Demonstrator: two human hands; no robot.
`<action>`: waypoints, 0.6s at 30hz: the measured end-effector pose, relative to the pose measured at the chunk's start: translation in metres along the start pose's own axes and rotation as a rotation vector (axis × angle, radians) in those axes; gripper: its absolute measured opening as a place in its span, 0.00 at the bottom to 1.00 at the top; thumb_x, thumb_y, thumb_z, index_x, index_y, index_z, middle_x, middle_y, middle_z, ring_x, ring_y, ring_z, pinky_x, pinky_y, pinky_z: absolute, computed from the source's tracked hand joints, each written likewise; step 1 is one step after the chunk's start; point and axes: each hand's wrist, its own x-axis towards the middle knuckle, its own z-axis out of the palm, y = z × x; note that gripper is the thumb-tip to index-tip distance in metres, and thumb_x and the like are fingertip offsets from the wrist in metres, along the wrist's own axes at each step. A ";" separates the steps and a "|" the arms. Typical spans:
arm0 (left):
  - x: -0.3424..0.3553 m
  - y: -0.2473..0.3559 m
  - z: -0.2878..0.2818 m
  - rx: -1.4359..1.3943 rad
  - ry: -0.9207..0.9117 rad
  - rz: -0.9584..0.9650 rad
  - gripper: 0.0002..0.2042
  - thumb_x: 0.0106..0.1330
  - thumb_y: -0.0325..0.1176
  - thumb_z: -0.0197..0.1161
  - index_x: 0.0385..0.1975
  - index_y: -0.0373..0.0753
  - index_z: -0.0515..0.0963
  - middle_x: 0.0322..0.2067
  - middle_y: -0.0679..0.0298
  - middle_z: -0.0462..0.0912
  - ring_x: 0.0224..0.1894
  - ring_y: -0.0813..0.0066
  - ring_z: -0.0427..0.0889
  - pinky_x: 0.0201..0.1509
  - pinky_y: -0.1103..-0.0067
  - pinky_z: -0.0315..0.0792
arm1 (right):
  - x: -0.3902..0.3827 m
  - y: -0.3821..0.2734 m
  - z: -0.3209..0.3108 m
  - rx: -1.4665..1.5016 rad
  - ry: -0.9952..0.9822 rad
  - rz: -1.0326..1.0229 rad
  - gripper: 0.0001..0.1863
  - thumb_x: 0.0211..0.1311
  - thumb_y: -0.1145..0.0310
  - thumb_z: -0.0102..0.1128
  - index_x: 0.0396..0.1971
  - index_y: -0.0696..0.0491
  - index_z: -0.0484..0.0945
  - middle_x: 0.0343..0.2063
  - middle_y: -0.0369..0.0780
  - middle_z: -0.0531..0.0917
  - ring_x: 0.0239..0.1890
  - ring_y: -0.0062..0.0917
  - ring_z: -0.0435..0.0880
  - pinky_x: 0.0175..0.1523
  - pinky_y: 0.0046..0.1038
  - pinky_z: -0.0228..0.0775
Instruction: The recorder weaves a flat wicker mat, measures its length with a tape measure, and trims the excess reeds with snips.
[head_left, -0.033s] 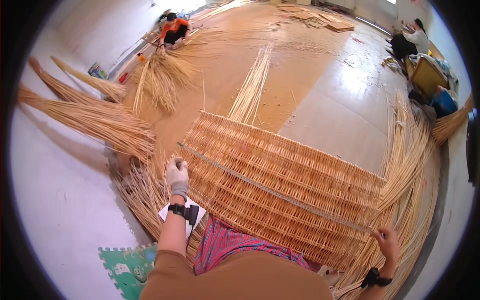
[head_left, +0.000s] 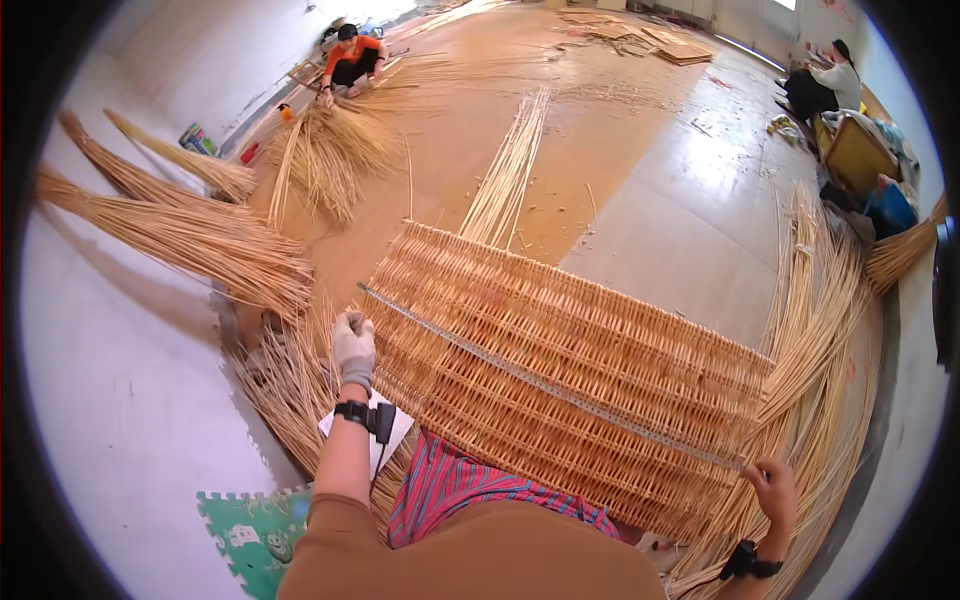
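Observation:
A long woven wicker panel (head_left: pixel 570 350) lies across my lap, over striped pink and blue cloth (head_left: pixel 470 480), with a pale tape measure (head_left: pixel 540 375) stretched lengthwise along it. My left hand (head_left: pixel 352 342), in a whitish glove, is closed at the panel's left edge, a little below the tape's left end; what its fingers hold is hidden. My bare right hand (head_left: pixel 768 480) is closed at the tape's right end by the panel's right edge, its thumb and finger pinching the tape.
Loose reed bundles (head_left: pixel 180 235) lean at left; more reeds (head_left: pixel 820 320) lie at right. A person in orange (head_left: pixel 355 60) squats among reeds at back left; another person (head_left: pixel 820 85) sits beside a cluttered chair (head_left: pixel 855 150) at right. Flat panels (head_left: pixel 670 45) lie at the back.

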 end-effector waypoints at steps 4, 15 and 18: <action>0.022 0.021 0.015 0.255 -0.061 -0.038 0.20 0.63 0.33 0.71 0.54 0.37 0.77 0.50 0.49 0.84 0.54 0.50 0.83 0.60 0.67 0.74 | -0.021 0.002 -0.002 -0.063 0.077 0.054 0.09 0.59 0.68 0.70 0.27 0.59 0.85 0.22 0.44 0.79 0.29 0.34 0.78 0.37 0.35 0.67; 0.089 0.005 0.046 0.299 -0.414 -0.053 0.20 0.68 0.28 0.59 0.60 0.44 0.80 0.60 0.44 0.80 0.60 0.53 0.81 0.65 0.67 0.73 | -0.016 0.011 -0.002 -0.141 0.145 0.027 0.12 0.59 0.65 0.72 0.28 0.60 0.85 0.23 0.44 0.80 0.28 0.33 0.79 0.36 0.34 0.68; 0.096 -0.024 0.047 0.199 -0.295 -0.057 0.20 0.67 0.25 0.56 0.59 0.43 0.81 0.54 0.45 0.84 0.55 0.51 0.84 0.61 0.66 0.75 | -0.003 -0.009 -0.002 -0.126 0.131 0.031 0.13 0.60 0.62 0.72 0.29 0.59 0.85 0.25 0.45 0.82 0.31 0.38 0.81 0.38 0.37 0.70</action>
